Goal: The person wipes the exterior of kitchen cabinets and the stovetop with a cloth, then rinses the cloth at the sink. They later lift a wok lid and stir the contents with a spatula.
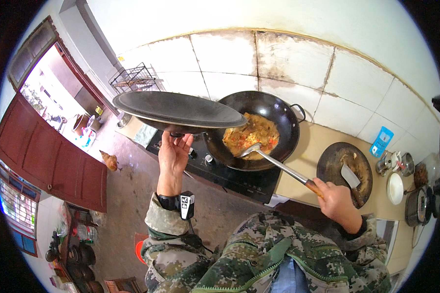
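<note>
My left hand (175,152) grips the knob of a large dark wok lid (179,110) from below. The lid hangs left of the black wok (286,121) and covers part of its rim in this view. Food in sauce, a stew with red and yellow bits (258,132), lies in the wok. In my right hand (335,199) is the wooden grip of a metal wok spatula (282,166). Its blade rests in the stew at the near side. Under the wok is a black stove (234,179) with knobs along its front.
A round chopping board (330,164) bearing a cleaver (350,176) lies right of the wok. Beyond it stand a white plate (395,188), a blue packet (382,141) and a rice cooker (418,207). A wire rack (134,78) stands at the back left. On the floor near the red door (55,150) is a chicken (109,161).
</note>
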Demonstrator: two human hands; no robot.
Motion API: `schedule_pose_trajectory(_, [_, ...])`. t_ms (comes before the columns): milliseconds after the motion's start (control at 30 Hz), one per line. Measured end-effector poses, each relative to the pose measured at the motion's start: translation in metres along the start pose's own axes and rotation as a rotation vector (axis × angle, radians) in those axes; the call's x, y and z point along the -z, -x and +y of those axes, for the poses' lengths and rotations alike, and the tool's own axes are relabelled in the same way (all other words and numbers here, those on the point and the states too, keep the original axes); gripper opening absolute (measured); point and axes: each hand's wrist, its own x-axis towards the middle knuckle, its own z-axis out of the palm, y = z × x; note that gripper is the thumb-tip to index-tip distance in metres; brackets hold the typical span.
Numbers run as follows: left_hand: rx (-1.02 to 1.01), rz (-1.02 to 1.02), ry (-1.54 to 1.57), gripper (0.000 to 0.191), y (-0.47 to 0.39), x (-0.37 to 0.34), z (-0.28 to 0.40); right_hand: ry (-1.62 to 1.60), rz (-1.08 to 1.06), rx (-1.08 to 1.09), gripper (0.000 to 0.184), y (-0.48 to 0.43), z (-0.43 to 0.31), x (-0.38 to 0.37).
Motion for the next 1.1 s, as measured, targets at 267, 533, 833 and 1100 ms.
schedule_pose_trajectory(267, [0.010, 0.002, 0.004, 0.032, -0.001, 0.003, -0.001, 0.107, -0.052, -0.040, 0.051, -0.004, -0.005, -0.010])
schedule_pose_trajectory(533, [0.027, -0.002, 0.002, 0.032, -0.007, 0.005, -0.005, 0.017, 0.024, -0.028, 0.051, 0.009, 0.012, -0.004])
schedule_pose_trajectory(833, [0.042, 0.012, 0.008, 0.030, -0.011, 0.002, -0.012, -0.034, -0.073, -0.276, 0.051, -0.005, 0.030, -0.027])
schedule_pose_trajectory(1100, [0.024, 0.006, -0.034, 0.031, -0.010, 0.001, -0.013, -0.022, 0.010, -0.242, 0.051, -0.032, 0.023, -0.051])
